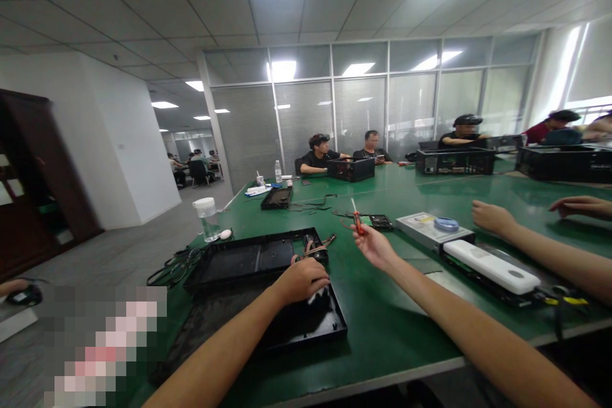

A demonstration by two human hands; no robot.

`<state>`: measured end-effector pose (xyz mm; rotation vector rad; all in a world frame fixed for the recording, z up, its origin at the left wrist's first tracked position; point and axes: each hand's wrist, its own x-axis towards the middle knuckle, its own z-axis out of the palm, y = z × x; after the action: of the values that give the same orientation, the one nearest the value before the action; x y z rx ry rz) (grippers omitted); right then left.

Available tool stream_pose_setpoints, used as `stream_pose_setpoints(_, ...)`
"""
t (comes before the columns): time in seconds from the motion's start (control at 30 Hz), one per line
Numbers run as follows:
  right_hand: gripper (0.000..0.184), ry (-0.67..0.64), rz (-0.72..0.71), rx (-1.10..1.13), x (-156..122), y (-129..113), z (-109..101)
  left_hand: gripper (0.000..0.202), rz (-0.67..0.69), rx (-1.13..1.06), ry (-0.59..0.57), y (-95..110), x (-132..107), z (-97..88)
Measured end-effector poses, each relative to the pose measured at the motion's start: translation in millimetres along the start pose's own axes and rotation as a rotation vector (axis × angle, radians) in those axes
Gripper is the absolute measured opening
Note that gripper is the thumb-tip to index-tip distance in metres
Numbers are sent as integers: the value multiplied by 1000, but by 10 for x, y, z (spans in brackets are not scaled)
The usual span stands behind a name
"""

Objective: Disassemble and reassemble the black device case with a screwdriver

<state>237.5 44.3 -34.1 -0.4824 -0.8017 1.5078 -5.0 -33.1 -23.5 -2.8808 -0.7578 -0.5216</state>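
Observation:
My left hand (302,280) is closed and rests on something white at the back edge of a black tray-like case panel (306,325) on the green table (396,325). What it grips I cannot make out. My right hand (375,245) is raised above the table, fingers closed around a red-handled screwdriver (356,218) that points up. A second black case shell (253,258) with coloured wires (313,247) lies just behind the left hand.
To the right lie a silver drive (423,228) with a blue disc (446,224) and a white long part (492,266); another person's hands (492,217) reach in there. A clear bottle (207,218) stands at the left edge. Several people sit at black cases (351,169) at the far end.

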Motion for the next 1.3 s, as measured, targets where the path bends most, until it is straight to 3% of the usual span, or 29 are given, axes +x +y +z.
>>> stream_pose_setpoints(0.13, 20, -159, -98, -280, -128, 16, 125, 19, -40, 146, -49, -108, 11, -202)
stream_pose_setpoints(0.3, 26, -557, -390, -1092, -535, 2, 447, 21, -206, 171, -205, -462, -176, -475)
stream_pose_setpoints(0.37, 26, -782, -524, -1363, -760, -5, 599, 23, -283, 166, -235, -607, -342, -513)
stream_pose_setpoints(0.43, 25, -998, -567, -1550, -995, 5, 714, 26, -343, 136, -270, -736, -522, -507)
stream_pose_setpoints(0.53, 26, -1154, -563, -1731, -1310, 42, 772, 30, -399, 20, -309, -902, -738, -476)
stream_pose_setpoints(0.73, 19, -1006, -566, -1890, -1619, 50, 544, 30, -513, -153, -369, -1051, -847, -492)
stream_pose_setpoints(0.9, 10, -804, -586, -2017, -1715, 109, 313, 24, -471, -11, -405, -950, -765, -459)
stream_pose_setpoints(1.0, 12, -702, -596, -2033, -1713, 195, 251, 23, -402, 99, -354, -883, -688, -468)
stream_pose_setpoints(1.13, 22, -744, -586, -1997, -1430, 268, 272, 23, -377, 171, -250, -768, -554, -668)
stream_pose_setpoints(1.3, 34, -749, -518, -1969, -705, 374, 410, 27, -278, 111, -197, -380, -419, -1144)
